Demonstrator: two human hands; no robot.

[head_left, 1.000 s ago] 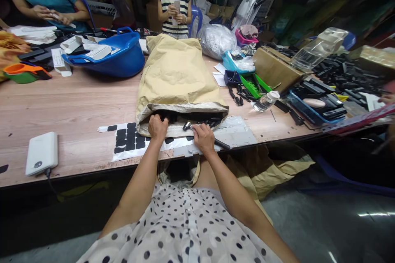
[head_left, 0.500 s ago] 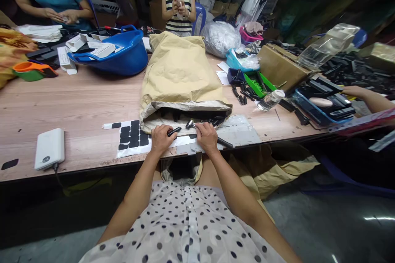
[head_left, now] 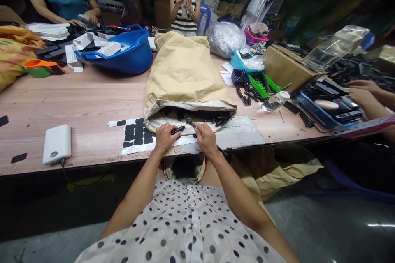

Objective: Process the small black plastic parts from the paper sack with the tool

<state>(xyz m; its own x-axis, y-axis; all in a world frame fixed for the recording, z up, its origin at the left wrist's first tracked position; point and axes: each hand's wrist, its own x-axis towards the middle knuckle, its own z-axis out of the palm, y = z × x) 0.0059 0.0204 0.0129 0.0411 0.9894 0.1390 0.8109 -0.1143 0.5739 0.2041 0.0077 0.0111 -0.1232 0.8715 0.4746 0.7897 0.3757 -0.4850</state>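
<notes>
My left hand (head_left: 165, 137) is closed on a small black elongated part (head_left: 178, 130), its tip pointing right. In my right hand (head_left: 206, 137) is a small hammer, its metal head (head_left: 189, 121) close to that black part and its dark handle running back under the palm. Both hands are at the table's front edge, before the mouth of a tan paper sack (head_left: 188, 70) lying on its side. More black parts (head_left: 220, 121) show inside the sack's opening. A white sheet with black stickers (head_left: 134, 133) lies beside my left hand.
A white power bank (head_left: 57, 144) with a cable lies left. Behind are a blue basin (head_left: 132, 51) with white boxes, a green tray (head_left: 262, 84) and a clear bottle (head_left: 275, 101). A co-worker's hands (head_left: 364, 94) reach over a bin (head_left: 333, 117) at right. Two people work opposite.
The whole view has shifted slightly. The hammer has turned a little in my right hand, its handle now lower. More of the co-worker's hands shows at right.
</notes>
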